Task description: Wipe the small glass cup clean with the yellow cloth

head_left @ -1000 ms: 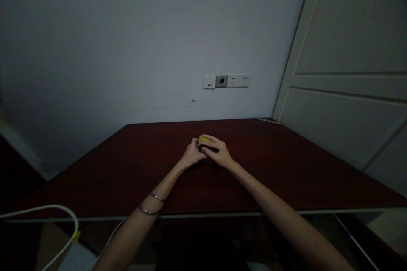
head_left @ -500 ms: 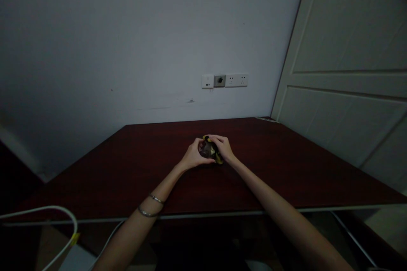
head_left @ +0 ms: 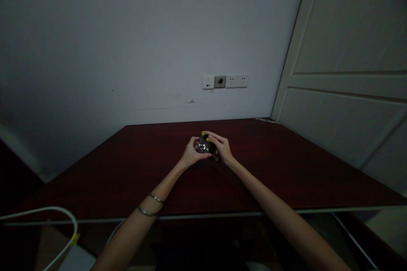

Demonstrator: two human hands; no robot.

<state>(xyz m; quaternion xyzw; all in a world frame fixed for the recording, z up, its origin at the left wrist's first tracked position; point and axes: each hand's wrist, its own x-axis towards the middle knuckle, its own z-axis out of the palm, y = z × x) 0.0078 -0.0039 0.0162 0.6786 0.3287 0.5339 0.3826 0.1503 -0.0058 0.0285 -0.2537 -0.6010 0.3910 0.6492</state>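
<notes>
Holding a small shiny yellow-and-black object [head_left: 206,146] in both hands.

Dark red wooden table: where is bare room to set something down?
The dark red wooden table is bare left of the left hand and right of the right hand. Crowded only at the small yellow-and-black object between them.

The dark red-brown wooden tabletop [head_left: 286,173] lay bare on every side of the two hands, giving free passage left, right and toward the near edge. Behind stood the plain grey wall [head_left: 143,42]; the white panelled door [head_left: 346,84] closed off the right.
</notes>
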